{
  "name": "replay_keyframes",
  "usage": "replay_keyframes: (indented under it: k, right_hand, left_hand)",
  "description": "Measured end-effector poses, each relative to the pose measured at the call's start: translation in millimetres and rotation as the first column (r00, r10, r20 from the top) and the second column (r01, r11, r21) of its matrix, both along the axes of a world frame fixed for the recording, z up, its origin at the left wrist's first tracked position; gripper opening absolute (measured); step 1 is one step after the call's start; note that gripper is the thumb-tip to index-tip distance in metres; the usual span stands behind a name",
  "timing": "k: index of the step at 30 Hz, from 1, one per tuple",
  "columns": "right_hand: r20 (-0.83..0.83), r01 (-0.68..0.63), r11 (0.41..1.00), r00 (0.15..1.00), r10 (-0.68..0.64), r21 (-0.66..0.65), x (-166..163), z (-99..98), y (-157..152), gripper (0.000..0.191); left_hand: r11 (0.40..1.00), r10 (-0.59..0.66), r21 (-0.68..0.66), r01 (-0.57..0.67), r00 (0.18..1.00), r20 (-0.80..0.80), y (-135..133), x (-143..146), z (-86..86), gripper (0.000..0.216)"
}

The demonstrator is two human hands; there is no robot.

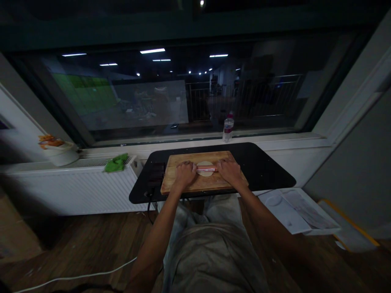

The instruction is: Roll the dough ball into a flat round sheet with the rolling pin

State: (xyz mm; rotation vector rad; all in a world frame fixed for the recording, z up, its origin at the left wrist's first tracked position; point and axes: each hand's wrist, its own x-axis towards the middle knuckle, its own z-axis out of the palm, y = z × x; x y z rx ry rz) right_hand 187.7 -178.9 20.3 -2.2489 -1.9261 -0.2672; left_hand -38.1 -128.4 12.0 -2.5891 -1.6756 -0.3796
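On the wooden cutting board (171,184) lies a thin round of pale dough (205,174). Across it rests a rolling pin (206,169) with a red and white printed band in its middle. My left hand (185,173) is closed over the pin's left end, and my right hand (229,171) over its right end. Both hands press down from above, with the fingers curled; the pin's ends are hidden beneath them. A strip of dough shows on either side of the pin.
The board sits on a black table (265,173) against a window sill. Dark blocks (156,175) with a cable stand left of the board. A water bottle (228,129) is on the sill; a green cloth (116,162) lies on the radiator (76,189). A white box (317,215) is at lower right.
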Motion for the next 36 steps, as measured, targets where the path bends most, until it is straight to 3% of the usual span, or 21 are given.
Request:
replay_keyframes:
  k: [10, 20, 31, 36]
  right_hand:
    - [-0.006, 0.009, 0.999, 1.0, -0.009, 0.045, -5, -5.6, -18, 0.048]
    - [-0.047, -0.028, 0.998, 0.998, 0.03, 0.049, -9, -4.9, -34, 0.049]
    - [-0.05, -0.07, 0.985, 0.996, 0.079, 0.157, -4, -24.6, -39, 0.057]
    - [-0.036, -0.101, 0.988, 0.994, 0.106, 0.117, -1, -19.9, -34, 0.057]
  left_hand:
    - [1.0, 0.008, 0.02, -0.009, 0.999, 0.051, -5, -1, -1.3, 0.045]
    - [0.995, -0.035, 0.096, 0.024, 0.992, 0.121, -13, -10, -18.8, 0.045]
    - [0.992, -0.058, 0.118, 0.043, 0.991, 0.124, -19, -14, -25.9, 0.047]
    - [0.994, -0.059, 0.1, 0.046, 0.99, 0.128, -15, -14, -25.3, 0.048]
